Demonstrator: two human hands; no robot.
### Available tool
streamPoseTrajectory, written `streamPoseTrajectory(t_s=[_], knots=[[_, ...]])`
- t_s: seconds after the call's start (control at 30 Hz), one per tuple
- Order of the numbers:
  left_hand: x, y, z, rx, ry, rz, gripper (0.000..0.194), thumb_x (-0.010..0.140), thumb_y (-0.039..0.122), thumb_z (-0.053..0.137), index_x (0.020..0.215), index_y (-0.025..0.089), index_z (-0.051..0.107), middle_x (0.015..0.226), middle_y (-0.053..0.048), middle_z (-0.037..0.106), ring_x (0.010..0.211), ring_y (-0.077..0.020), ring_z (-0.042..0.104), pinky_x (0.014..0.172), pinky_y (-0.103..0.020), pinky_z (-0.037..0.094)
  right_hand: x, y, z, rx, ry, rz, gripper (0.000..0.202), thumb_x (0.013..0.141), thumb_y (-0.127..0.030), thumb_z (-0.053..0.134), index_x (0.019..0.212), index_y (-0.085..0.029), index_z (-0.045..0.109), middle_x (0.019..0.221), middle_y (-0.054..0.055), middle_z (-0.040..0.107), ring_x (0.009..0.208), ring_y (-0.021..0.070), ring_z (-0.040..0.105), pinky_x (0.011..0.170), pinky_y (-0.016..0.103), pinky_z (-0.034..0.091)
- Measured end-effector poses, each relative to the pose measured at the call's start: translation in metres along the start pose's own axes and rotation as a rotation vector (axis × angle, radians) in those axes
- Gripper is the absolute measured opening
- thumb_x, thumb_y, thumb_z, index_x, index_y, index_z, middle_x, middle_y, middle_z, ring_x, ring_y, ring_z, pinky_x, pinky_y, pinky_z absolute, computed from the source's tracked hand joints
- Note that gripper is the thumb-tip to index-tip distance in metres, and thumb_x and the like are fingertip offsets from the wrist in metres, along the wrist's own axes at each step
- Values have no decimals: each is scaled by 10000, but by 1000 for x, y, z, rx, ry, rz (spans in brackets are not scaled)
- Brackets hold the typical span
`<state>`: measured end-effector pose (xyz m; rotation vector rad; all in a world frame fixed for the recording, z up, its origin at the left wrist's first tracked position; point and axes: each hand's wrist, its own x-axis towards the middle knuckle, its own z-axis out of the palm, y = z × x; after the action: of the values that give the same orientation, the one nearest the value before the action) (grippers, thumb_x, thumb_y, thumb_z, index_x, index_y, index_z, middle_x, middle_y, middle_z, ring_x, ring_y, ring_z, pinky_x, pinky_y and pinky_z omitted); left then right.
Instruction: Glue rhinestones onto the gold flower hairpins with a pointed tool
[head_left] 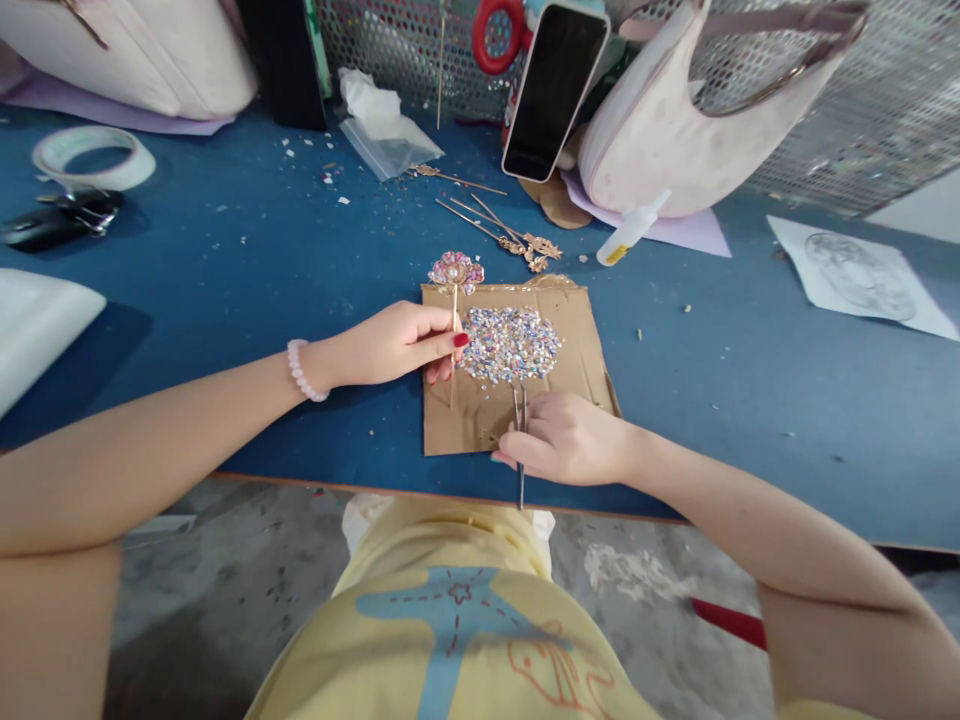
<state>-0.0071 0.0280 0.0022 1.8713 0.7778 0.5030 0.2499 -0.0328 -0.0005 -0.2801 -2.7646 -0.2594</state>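
Observation:
My left hand [397,345] is closed on the thin gold stem of a hairpin [455,272], whose flower-shaped head of pink stones with a pearl-like centre points away from me. It is held upright in view, over the left edge of a cardboard sheet [465,430]. My right hand [566,438] grips metal tweezers [522,470], their tips at the near edge of a pile of small glittering rhinestones [514,343]. Whether the tips pinch a stone is too small to tell. The pile lies in the middle of the cardboard.
Several gold hairpins [517,240] lie beyond the cardboard, near a glue bottle [634,230]. A phone [556,90] leans beside a pale handbag [690,130]. At left are a tape roll [135,165] and a black object [60,220]. A printed paper [859,275] lies right.

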Motion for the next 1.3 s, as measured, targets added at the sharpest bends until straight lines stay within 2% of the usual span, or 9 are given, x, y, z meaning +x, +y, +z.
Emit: streamPoseTrajectory(t_s=[0.37,1.3], knots=[[-1,-3,1,-29,-15,-3,306,1028,350,490,779,185,557,695,-7,680,592,-93,648,567,-206,525,-3,0,2,-25,5,-48,398,1042,-159,386,656,-215,459,456,-72,378,465,119,322,544,324,231],[-2,-1,1,-15,-35,-3,316,1035,361,481,779,190,556,701,-8,683,601,-93,648,573,-204,521,-5,-1,4,27,-9,-66,379,1034,-166,427,659,-216,459,464,-72,459,456,111,370,535,296,296]])
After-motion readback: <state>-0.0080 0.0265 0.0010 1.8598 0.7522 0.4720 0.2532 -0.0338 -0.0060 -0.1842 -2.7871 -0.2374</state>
